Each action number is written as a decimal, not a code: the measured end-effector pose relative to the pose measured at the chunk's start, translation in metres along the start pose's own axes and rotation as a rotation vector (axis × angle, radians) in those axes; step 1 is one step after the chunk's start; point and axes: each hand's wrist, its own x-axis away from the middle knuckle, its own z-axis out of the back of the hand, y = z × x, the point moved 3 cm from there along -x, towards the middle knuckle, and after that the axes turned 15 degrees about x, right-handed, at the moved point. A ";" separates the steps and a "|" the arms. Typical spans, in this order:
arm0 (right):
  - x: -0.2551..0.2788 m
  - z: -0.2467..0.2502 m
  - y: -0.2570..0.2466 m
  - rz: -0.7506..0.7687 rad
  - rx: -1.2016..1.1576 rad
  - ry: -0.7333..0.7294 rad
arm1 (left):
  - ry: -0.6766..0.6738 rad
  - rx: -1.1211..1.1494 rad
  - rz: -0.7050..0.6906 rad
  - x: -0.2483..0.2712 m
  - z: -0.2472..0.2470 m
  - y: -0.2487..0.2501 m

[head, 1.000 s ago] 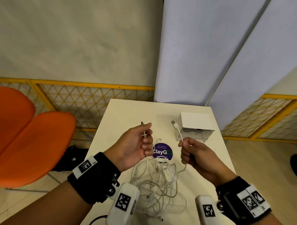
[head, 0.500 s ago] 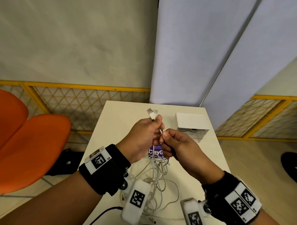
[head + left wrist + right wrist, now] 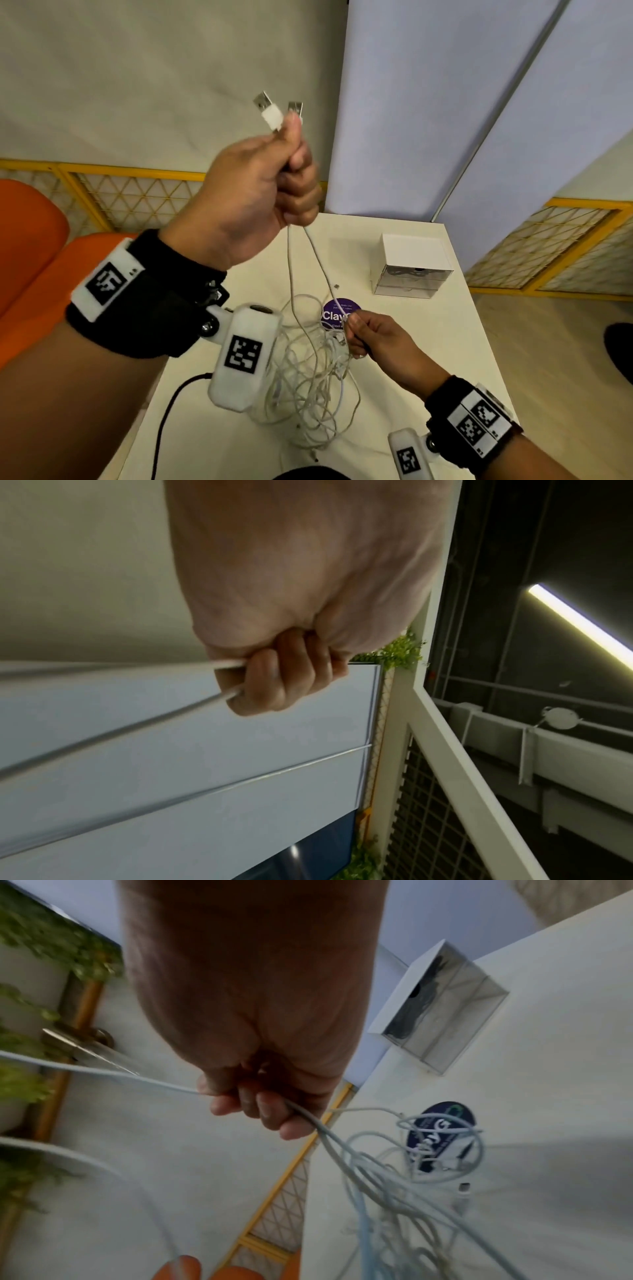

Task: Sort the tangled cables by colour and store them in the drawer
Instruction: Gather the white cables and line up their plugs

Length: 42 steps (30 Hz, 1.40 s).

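The left grip (image 3: 253,192), raised high, is fisted round two thin white cables with flat metal USB plugs (image 3: 274,109), while the right grip (image 3: 370,337) pinches strands of the looped white tangle (image 3: 308,377) on the smooth pale worktop (image 3: 428,342) near the boxy clear-fronted drawer (image 3: 412,265).

I can read only one piece of text: "Clay" in white letters on the round purple sticker (image 3: 337,313) stuck to the white table (image 3: 445,359); the rest of the word is hidden by the right hand (image 3: 371,337). Smaller lines above and below it are too fine to make out. The wrist bands (image 3: 109,279) carry square black-and-white coded markers, with no legible words.
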 end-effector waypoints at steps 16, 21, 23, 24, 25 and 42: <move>-0.008 0.018 -0.052 0.069 0.190 0.099 | 0.019 -0.649 0.643 0.019 0.020 -0.084; -0.003 0.034 -0.074 0.113 0.123 0.090 | 0.071 -0.771 0.650 0.019 0.024 -0.092; -0.003 0.034 -0.070 0.126 0.067 0.077 | 0.128 -0.775 0.541 0.015 0.023 -0.085; -0.003 0.032 -0.068 0.134 0.036 0.072 | 0.154 -0.764 0.486 0.013 0.023 -0.081; -0.003 0.031 -0.063 0.135 0.008 0.071 | 0.174 -0.742 0.439 0.012 0.024 -0.077; 0.025 0.049 0.067 -0.224 0.146 0.192 | 0.259 -0.200 -0.063 0.004 0.035 0.021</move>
